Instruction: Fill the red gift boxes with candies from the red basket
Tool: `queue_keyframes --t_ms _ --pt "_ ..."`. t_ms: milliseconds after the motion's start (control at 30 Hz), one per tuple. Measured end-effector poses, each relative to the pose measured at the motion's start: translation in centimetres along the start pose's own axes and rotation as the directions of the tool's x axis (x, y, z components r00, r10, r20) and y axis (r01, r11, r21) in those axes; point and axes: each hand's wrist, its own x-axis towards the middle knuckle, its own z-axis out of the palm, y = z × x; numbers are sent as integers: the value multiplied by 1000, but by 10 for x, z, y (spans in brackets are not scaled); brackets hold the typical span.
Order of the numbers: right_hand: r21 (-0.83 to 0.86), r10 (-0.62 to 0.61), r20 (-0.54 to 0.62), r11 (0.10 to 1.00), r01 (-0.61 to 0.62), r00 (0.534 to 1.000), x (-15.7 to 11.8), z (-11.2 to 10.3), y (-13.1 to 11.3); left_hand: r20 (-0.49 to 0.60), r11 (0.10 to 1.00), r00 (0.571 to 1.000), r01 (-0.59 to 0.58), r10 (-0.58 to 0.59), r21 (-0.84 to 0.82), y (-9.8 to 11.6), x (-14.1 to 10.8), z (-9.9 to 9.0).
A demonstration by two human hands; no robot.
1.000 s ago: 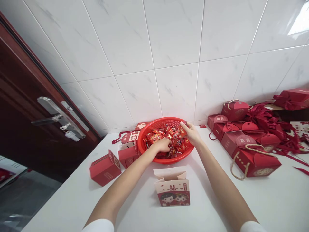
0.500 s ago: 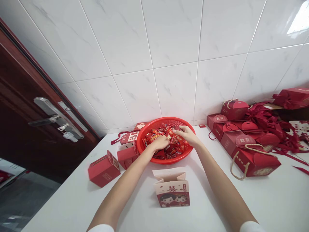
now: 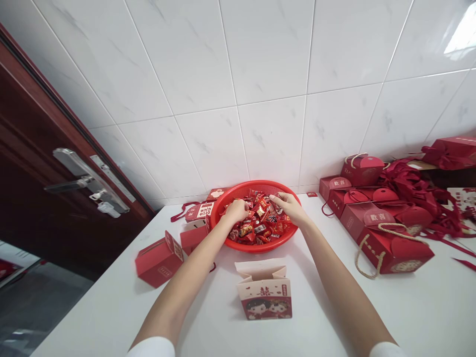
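A red plastic basket (image 3: 256,249) stands against the wall, filled with red-wrapped candies (image 3: 262,229). My left hand (image 3: 237,210) is over the basket's left part, its fingers curled down among the candies; whatever they grip is hidden. On the basket's right side, my right hand (image 3: 288,206) has its thumb and fingers together at a dark and red wrapped candy (image 3: 278,198). In front of the basket an open paper box (image 3: 266,297) with two cartoon faces stands upright between my forearms.
Red boxes (image 3: 159,263) stand left of the basket, near a dark door (image 3: 33,173) with a metal handle. Several closed red boxes (image 3: 394,248) with rope handles and a heap of red ribbons (image 3: 409,188) lie on the right. White tiles rise behind the table (image 3: 223,322).
My left hand has moved left and slightly back within the basket, uncovering candies in the middle. My right hand has shifted only slightly.
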Motion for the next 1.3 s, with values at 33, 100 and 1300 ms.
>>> queue_keyframes --t_ms 33,100,1300 --pt "0 -1 -1 1000 1 1000 0 0 0 24 999 1000 -18 17 29 0 0 -2" --pt "-9 -7 7 1000 7 1000 0 0 -1 76 994 996 -59 52 87 3 1 -2" --pt "133 155 -37 980 -149 987 6 -5 5 -132 711 925 -359 355 -605 8 -7 6"
